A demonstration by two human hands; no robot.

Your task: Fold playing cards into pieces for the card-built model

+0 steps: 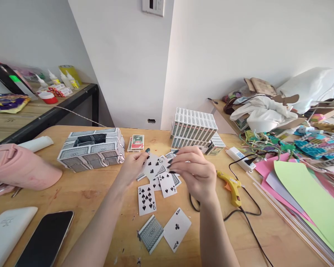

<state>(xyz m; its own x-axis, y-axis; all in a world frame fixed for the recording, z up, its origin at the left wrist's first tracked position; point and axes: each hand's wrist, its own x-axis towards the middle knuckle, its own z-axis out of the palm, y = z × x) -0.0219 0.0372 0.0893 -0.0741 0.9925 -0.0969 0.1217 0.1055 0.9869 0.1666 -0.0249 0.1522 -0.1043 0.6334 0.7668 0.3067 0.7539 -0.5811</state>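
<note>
My left hand [133, 165] pinches the left edge of a five playing card [150, 165], held face up above the table. My right hand [193, 168] has its fingers closed together at the card's right corner; the exact grip is partly hidden. Beneath lie loose cards, among them a four of spades [167, 185] and a nine of spades [147, 200]. Nearer to me, a face-down card [151, 233] touches or nearly touches an ace of clubs [177, 229].
A card-covered box [90, 154] with an opening on top stands left, near two card packs [136, 142]. Stacked card packs [193, 126] stand behind my right hand. A yellow glue gun [232, 189], its cable, a power strip [241, 159] and coloured paper [303, 200] lie right; a phone [46, 239] lies left.
</note>
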